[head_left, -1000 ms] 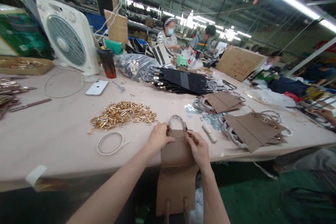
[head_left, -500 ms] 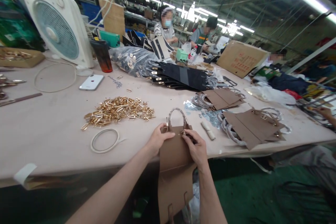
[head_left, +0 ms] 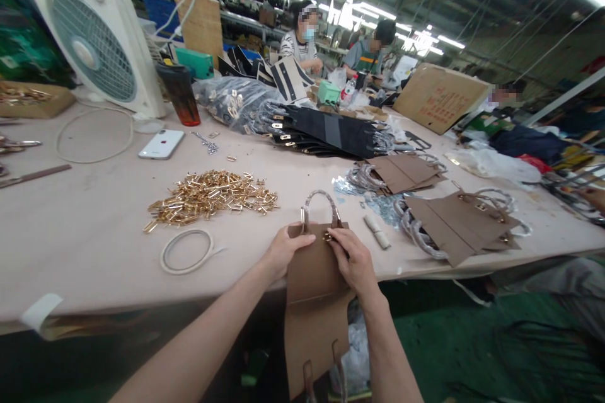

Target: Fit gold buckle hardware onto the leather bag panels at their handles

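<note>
A brown leather bag panel with a wrapped loop handle hangs over the near edge of the work table. My left hand grips the panel's top left edge, thumb on top. My right hand pinches a small gold clasp against the panel's top right. A heap of gold metal fittings lies to the left of the panel. Beside it rests a white cord ring.
Stacks of brown panels and black panels lie to the right and behind. A fan, a dark cup and a white phone stand at the back left. Other people work at the far end.
My right hand has shifted left along the panel's top, from the handle's right end to the gold clasp. The view has drifted slightly; the left hand keeps its grip.
</note>
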Action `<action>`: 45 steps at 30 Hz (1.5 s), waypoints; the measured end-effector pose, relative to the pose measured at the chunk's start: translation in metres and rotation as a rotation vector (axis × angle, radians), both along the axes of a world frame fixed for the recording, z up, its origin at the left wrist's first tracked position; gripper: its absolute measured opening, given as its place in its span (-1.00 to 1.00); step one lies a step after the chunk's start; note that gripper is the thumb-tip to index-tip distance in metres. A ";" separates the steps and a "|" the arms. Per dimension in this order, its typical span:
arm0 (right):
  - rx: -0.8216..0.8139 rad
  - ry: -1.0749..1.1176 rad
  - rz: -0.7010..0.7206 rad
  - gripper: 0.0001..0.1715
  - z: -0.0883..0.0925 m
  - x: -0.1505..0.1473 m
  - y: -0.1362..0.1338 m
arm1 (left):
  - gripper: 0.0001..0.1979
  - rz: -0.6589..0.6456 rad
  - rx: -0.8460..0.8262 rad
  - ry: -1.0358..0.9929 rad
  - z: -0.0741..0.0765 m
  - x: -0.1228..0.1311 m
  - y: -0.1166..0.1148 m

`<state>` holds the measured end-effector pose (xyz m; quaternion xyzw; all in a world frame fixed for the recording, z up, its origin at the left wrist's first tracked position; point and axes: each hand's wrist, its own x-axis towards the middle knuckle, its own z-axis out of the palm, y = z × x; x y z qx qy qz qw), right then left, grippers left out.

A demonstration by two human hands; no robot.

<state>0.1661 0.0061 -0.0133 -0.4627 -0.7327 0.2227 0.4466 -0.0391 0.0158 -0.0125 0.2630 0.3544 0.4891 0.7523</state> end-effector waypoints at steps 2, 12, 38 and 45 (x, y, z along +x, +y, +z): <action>0.019 -0.047 0.016 -0.61 0.001 0.001 0.002 | -0.40 -0.006 0.001 0.001 0.000 -0.001 0.001; 0.178 -0.378 -0.043 -0.57 -0.009 0.001 0.007 | -0.48 -0.068 0.054 -0.004 0.003 -0.004 0.004; 0.193 -0.824 0.002 -0.47 -0.010 0.009 0.010 | -0.53 -0.043 0.071 0.089 -0.004 0.002 0.004; 0.234 -0.860 -0.151 -0.48 -0.016 -0.006 0.001 | -0.56 -0.040 0.073 0.140 -0.007 0.003 0.008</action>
